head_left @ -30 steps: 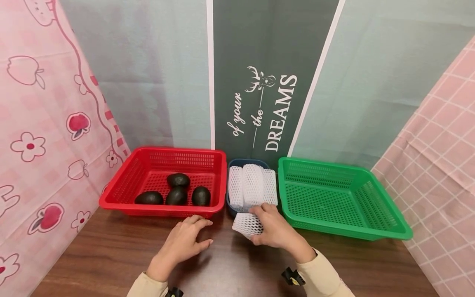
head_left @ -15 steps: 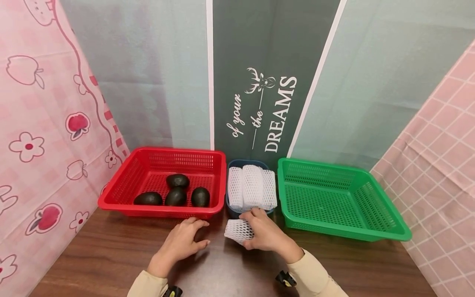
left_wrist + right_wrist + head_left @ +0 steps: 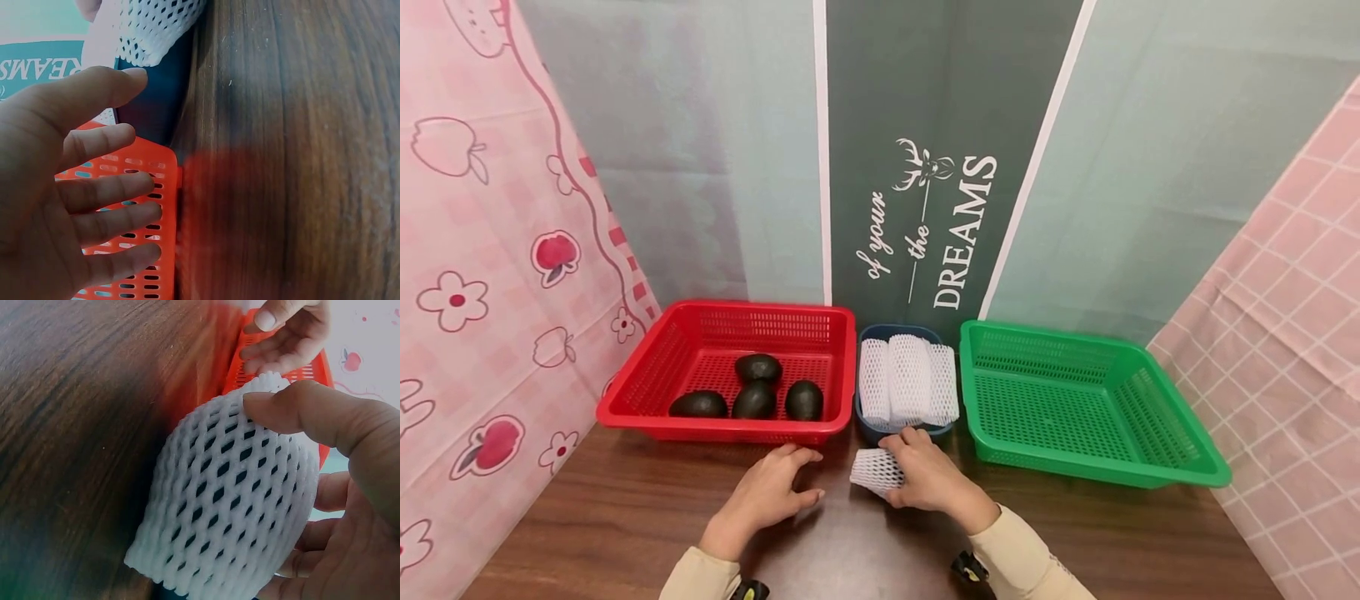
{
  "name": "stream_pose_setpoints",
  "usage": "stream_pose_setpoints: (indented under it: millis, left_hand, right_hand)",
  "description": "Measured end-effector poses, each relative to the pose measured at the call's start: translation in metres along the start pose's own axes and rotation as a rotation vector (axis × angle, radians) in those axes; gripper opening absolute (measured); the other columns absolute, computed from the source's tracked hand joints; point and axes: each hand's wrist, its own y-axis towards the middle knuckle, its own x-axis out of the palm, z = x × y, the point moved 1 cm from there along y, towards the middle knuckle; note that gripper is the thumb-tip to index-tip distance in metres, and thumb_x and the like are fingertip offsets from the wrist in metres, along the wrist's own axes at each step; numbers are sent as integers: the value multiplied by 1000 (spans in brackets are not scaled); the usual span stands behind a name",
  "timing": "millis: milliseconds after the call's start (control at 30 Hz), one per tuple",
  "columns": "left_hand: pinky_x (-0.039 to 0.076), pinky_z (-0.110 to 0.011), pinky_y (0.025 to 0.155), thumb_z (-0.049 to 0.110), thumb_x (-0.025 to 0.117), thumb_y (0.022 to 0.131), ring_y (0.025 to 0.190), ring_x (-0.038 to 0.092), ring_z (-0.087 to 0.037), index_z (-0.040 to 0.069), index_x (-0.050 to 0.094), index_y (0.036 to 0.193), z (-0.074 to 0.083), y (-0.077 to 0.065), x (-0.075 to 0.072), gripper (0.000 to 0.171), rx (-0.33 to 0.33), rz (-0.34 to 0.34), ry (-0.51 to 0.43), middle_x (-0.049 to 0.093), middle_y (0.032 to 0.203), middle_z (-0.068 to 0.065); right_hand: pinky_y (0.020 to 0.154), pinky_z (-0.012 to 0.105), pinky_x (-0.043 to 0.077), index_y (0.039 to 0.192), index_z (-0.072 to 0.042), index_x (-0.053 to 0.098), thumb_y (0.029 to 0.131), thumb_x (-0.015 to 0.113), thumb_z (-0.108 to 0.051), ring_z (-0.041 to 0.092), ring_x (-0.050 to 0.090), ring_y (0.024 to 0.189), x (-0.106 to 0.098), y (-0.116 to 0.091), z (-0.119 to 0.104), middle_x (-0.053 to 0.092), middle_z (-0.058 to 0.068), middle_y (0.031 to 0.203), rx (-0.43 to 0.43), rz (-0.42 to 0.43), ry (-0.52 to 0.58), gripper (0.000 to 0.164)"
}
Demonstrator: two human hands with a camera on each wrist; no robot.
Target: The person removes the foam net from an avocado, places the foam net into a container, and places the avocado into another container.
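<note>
My right hand (image 3: 929, 477) holds a white foam net sleeve (image 3: 225, 487), thumb on its near side and fingers behind it. Dark patches show through the mesh; I cannot tell whether something is inside. The sleeve is low over the table, in front of a dark blue bin (image 3: 868, 432) with several more foam net sleeves (image 3: 910, 379). My left hand (image 3: 767, 493) is beside it on the left, fingers spread and slightly bent, holding nothing, just in front of the red basket (image 3: 730, 427). Several dark avocados (image 3: 755, 400) lie in that basket.
A green basket (image 3: 1075, 458) stands right of the blue bin. The brown wooden table (image 3: 820, 558) runs toward me in front of the containers. A printed curtain (image 3: 910, 100) hangs behind, with pink cloths (image 3: 467, 250) at the sides.
My right hand has carried the foam net sleeve left and a little toward me, closer to the left hand. The left hand has barely shifted. Baskets and avocados stay put.
</note>
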Motion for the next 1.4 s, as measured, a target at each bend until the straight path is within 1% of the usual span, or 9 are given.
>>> stream_pose_setpoints:
  millis: [133,333,600,700,900,1067,1133,1267,1400]
  left_hand:
    - [49,-39,75,28,79,68,89,60,-21,12,66,103,2,0,-2,40,2,6,-9,60,96,-2]
    - [48,-40,79,28,78,70,93,58,-22,11,66,105,13,0,-13,41,8,29,-35,60,100,-3]
    - [47,-37,80,28,78,70,94,58,-19,10,66,107,24,1,-20,42,67,56,-27,59,100,0]
    - [47,-36,79,27,77,71,93,58,-18,10,66,106,25,2,-17,41,86,72,-54,59,99,0]
    - [48,-35,78,10,73,74,90,60,-16,5,67,101,22,5,-1,28,150,104,-218,63,96,-1]
    - [48,-31,74,1,69,75,84,60,-15,3,67,95,21,11,11,20,179,134,-306,65,92,-1]
    - [49,-30,71,-1,67,77,82,60,-16,4,68,94,21,15,13,18,174,150,-346,65,91,-2]
    - [50,-29,71,-4,64,80,83,60,-16,3,68,95,22,22,17,17,124,158,-389,66,92,-3]
    - [49,-31,74,-7,61,81,84,61,-16,3,69,93,21,27,22,18,81,147,-379,67,90,-3]
  right_hand:
    - [67,35,44,111,-4,58,58,83,-24,24,47,85,-2,0,0,53,6,95,-5,-8,-16,62]
    - [71,43,45,114,-4,58,59,84,-26,27,50,91,-20,-5,-1,54,9,100,17,-23,-19,64]
    - [72,43,45,113,-4,59,60,83,-23,29,51,93,-24,-9,3,54,9,101,18,-27,-14,62]
    - [74,43,45,114,-5,59,60,83,-23,29,51,93,-24,-12,4,55,9,101,26,-9,1,62]
    - [75,44,44,114,-6,58,61,83,-26,28,52,93,-22,-20,6,54,7,99,26,28,26,61]
    - [77,44,45,114,-4,57,63,83,-24,28,54,93,-20,-26,11,56,7,102,6,34,20,61]
    - [81,45,45,117,-2,56,64,82,-22,29,54,98,-19,-27,14,57,10,108,6,25,42,62]
    - [89,44,42,122,2,53,67,80,-19,29,52,109,-15,-28,22,56,15,117,22,5,97,65]
    - [89,43,43,122,3,52,67,80,-18,28,53,109,-11,-29,28,56,15,118,47,3,118,65]
